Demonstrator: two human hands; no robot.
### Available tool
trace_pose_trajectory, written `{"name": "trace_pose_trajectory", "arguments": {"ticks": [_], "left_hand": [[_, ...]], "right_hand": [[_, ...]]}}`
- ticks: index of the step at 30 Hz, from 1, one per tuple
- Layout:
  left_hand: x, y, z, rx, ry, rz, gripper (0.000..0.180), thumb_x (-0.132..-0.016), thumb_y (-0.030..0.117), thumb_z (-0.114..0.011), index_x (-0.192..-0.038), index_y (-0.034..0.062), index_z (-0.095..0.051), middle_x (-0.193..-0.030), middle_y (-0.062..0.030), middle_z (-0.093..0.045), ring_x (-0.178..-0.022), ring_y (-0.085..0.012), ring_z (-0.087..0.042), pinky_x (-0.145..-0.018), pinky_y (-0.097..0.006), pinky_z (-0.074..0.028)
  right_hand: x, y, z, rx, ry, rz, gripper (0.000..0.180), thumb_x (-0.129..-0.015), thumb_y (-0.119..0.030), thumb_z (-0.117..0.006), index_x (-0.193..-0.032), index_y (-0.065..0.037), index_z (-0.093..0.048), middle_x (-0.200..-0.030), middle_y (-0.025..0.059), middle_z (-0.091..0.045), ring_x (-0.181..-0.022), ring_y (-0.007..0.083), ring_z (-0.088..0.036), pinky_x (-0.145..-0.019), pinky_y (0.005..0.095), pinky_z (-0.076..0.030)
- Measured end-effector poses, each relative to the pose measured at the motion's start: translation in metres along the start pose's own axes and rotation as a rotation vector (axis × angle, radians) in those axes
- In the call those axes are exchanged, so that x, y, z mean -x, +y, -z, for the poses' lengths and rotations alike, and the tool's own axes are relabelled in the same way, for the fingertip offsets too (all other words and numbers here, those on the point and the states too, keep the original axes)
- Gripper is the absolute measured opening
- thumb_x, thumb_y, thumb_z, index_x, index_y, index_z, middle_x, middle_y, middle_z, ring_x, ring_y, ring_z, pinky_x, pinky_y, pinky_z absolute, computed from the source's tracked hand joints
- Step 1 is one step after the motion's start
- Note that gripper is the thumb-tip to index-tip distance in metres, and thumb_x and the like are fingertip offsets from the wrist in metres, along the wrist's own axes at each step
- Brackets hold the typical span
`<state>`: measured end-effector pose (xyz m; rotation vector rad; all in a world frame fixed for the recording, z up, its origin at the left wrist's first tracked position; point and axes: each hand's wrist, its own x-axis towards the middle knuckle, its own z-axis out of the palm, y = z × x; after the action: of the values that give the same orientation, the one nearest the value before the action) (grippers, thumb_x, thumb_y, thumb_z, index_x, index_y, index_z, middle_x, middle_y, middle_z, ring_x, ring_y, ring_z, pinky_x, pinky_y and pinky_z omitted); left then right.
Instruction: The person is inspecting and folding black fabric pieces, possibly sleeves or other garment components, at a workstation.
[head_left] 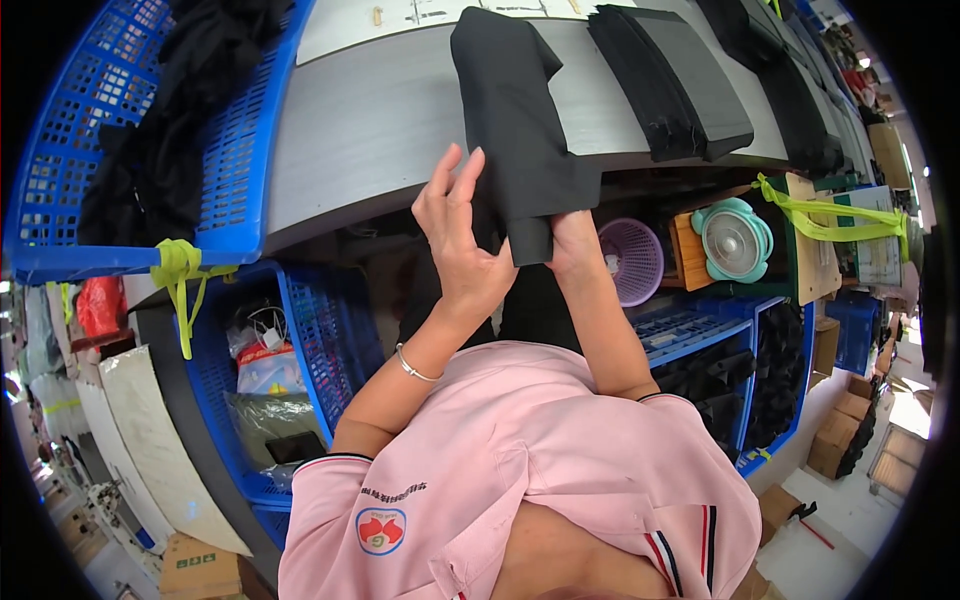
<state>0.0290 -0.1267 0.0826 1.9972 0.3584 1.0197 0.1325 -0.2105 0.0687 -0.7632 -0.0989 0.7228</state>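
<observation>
A long black fabric piece (510, 120) stretches from the grey table's far side over its near edge, with a folded flap hanging at the near end. My right hand (573, 238) grips that near end from below, its fingers mostly hidden behind the cloth. To the left of the flap, my left hand (460, 235) is open, with fingers stretched upward and apart. Its thumb tip reaches the flap's left edge; whether it presses on the cloth is unclear.
Stacked black fabric pieces (675, 80) lie on the table (350, 130), right of my hands. A blue crate (235, 190) with black cloth stands at left. Below the table are another blue crate (330, 330), a purple basket (632, 262) and a teal fan (738, 240).
</observation>
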Motion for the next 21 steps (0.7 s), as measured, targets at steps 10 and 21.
{"name": "trace_pose_trajectory", "arguments": {"ticks": [10,21], "left_hand": [[0.005,0.006,-0.011,0.171,0.037,0.064,0.067,-0.068,-0.022,-0.053,-0.126,0.0077,-0.067,-0.117,-0.0083,-0.059,-0.089,-0.016,-0.059,-0.062,-0.024,-0.049],[0.015,0.006,-0.016,0.218,0.066,0.092,0.07,-0.067,-0.02,-0.057,-0.13,0.0094,-0.065,-0.119,-0.0081,-0.057,-0.091,-0.0162,-0.059,-0.063,-0.024,-0.051]], "right_hand": [[-0.001,0.017,0.017,-0.123,0.018,-0.01,0.035,-0.095,-0.022,-0.064,-0.123,-0.001,-0.059,-0.114,0.0114,-0.066,-0.097,0.0193,-0.068,-0.081,0.0335,-0.06],[0.0,0.023,0.013,-0.19,0.111,-0.071,0.028,-0.097,-0.024,-0.06,-0.116,-0.004,-0.06,-0.107,0.009,-0.066,-0.091,0.0186,-0.067,-0.077,0.034,-0.059]]}}
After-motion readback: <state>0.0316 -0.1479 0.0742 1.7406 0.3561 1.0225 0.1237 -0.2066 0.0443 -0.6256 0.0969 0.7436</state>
